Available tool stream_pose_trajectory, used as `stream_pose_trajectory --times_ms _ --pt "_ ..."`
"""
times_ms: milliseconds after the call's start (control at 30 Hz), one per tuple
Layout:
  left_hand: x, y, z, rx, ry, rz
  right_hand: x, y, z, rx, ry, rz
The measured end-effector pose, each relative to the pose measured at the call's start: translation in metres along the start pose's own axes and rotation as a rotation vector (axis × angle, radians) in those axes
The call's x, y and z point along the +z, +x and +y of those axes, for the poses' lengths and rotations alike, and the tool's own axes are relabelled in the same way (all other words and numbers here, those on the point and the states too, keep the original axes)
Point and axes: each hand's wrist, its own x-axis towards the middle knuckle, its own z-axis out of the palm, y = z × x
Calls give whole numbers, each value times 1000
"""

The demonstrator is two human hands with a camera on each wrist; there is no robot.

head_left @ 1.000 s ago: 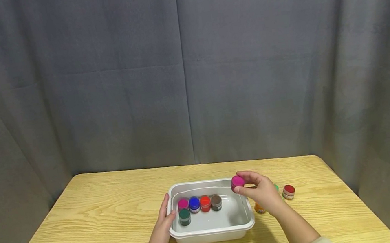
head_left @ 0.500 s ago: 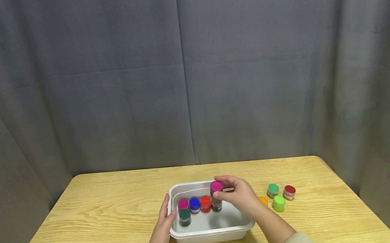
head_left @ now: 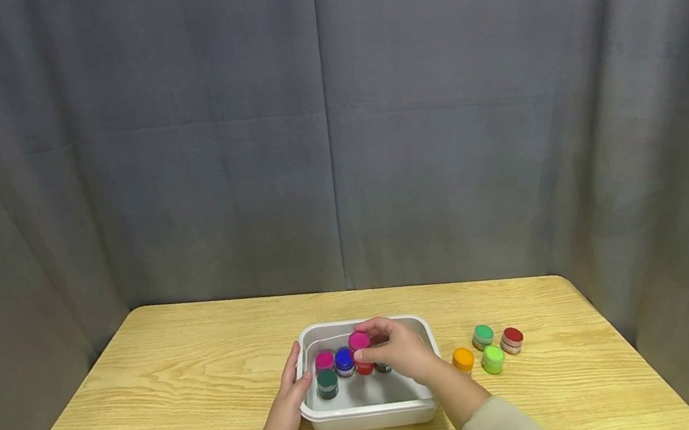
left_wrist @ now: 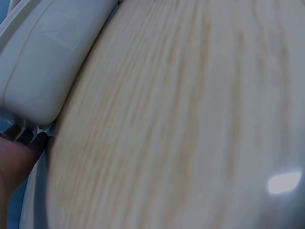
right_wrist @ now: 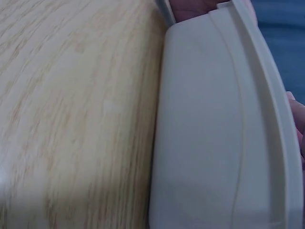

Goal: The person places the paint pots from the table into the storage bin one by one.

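Holding a small magenta-lidded jar (head_left: 358,342) by its sides with curled fingertips, the right hand (head_left: 395,351) hovers over the white tub (head_left: 370,409) on the wooden table (head_left: 177,382). The left hand (head_left: 290,396) rests with straight fingers against the tub's left wall. The jar looks light, rigid and smooth, probably best pinched around the lid's edge. Inside the tub, five jars show: pink, blue, red, brown and dark green. Four more stand on the table to the right: orange, two green, one red.

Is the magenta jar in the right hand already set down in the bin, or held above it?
Held above it. The right hand grips the magenta jar over the row of jars inside the white bin, higher than their lids.
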Motion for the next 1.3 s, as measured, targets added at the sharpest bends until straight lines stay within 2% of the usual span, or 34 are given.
stream_pose_trajectory --times_ms 367,700,1300 --pt "1 1 0 15 5 -5 12 6 7 -26 45 -82" --pt "0 1 1 10 0 -13 19 8 9 7 -4 -137" --pt "0 -1 -1 20 -24 -10 31 12 10 -94 -245 -130"
